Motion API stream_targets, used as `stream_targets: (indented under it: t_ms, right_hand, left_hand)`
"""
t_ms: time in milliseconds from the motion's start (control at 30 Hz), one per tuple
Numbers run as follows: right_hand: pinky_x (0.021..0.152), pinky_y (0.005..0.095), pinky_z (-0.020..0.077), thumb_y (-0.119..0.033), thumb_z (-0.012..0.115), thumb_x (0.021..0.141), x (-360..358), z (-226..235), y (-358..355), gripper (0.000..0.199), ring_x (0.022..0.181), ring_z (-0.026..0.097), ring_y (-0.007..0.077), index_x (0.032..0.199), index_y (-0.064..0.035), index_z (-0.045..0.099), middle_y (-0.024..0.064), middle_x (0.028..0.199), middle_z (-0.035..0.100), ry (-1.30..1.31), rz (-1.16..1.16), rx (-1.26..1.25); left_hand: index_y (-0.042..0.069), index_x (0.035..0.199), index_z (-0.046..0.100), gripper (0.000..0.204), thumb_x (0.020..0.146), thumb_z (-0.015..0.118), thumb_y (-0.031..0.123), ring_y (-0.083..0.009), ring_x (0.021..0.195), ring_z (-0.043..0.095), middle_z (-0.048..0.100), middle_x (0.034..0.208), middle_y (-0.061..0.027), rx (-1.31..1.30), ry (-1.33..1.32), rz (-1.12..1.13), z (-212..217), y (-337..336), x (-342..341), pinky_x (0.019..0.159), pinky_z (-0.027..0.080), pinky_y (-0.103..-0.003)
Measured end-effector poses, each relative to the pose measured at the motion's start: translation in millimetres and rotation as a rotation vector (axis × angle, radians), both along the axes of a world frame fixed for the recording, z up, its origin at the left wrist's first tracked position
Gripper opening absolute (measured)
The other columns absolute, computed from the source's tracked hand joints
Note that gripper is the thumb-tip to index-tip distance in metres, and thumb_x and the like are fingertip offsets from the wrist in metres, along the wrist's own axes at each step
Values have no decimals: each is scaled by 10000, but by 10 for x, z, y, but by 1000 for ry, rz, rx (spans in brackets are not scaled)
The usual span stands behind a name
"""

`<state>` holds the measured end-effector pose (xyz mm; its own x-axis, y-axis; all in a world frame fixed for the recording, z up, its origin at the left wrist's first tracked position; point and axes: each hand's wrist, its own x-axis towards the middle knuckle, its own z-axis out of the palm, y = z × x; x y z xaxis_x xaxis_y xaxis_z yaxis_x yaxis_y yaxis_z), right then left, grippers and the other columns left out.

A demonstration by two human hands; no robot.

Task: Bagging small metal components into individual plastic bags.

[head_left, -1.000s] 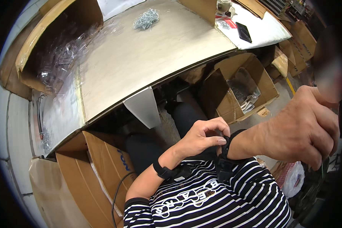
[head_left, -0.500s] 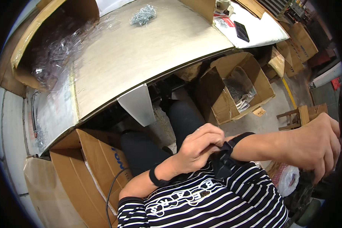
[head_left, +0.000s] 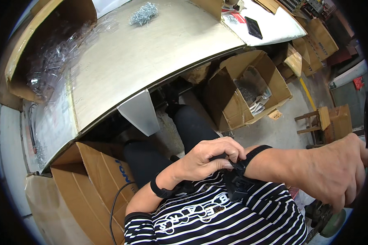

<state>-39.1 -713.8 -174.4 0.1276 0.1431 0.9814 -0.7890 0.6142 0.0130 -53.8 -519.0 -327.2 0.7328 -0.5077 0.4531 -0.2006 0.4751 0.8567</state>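
Observation:
My left hand reaches across my body, thumb and fingers closed on a black strap round my right forearm. A black plastic mount hangs from the strap below those fingers, against my striped shirt. Another black band circles my left wrist. My right arm stretches out to the right edge. My right hand is there, back upward, fingers bent down and pressed together; whatever lies inside them is hidden.
A worktable spans ahead, bearing a pile of small metal pieces, clear plastic pieces and a phone. An opened cardboard box stands right of my legs, another box at left. A wooden stool stands farther right.
My left hand has turned a little, its fingers now more plainly on the strap. My right hand has lowered slightly, and the whole view has shifted a little.

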Motion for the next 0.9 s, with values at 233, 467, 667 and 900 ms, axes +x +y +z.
stream_targets:
  t_ms: [233, 467, 667, 900]
  right_hand:
    - [420, 479, 498, -88, 448, 891, 285, 22, 201, 262, 491, 578, 334, 663, 16, 527, 222, 578, 551, 168, 21, -157]
    - [416, 473, 526, -117, 433, 915, 443, -59, 209, 197, 496, 614, 320, 776, 2, 507, 226, 619, 592, 261, 10, -129]
    - [403, 462, 510, -102, 436, 909, 400, -62, 225, 221, 472, 584, 309, 733, 9, 509, 206, 599, 571, 257, 16, -171]
    - [389, 421, 462, -113, 421, 907, 232, -95, 249, 314, 445, 535, 294, 624, 5, 489, 205, 578, 539, 226, 8, -255]
  left_hand:
    - [0, 871, 524, 167, 741, 574, -92, -257, 904, 545, 550, 986, -137, 78, -67, -62, -49, 28, -20, 818, 441, -338]
    - [-5, 860, 553, 64, 805, 585, -3, -235, 916, 548, 557, 988, -147, 104, -76, -120, -104, 34, -34, 818, 451, -328]
    - [-15, 845, 562, 65, 794, 601, -2, -219, 846, 571, 587, 907, -132, 72, 111, -49, -88, 14, -24, 768, 464, -307]
    - [-26, 876, 630, 85, 792, 642, -26, -120, 773, 559, 586, 904, -84, -5, 466, -227, -121, -36, 57, 699, 470, -237]
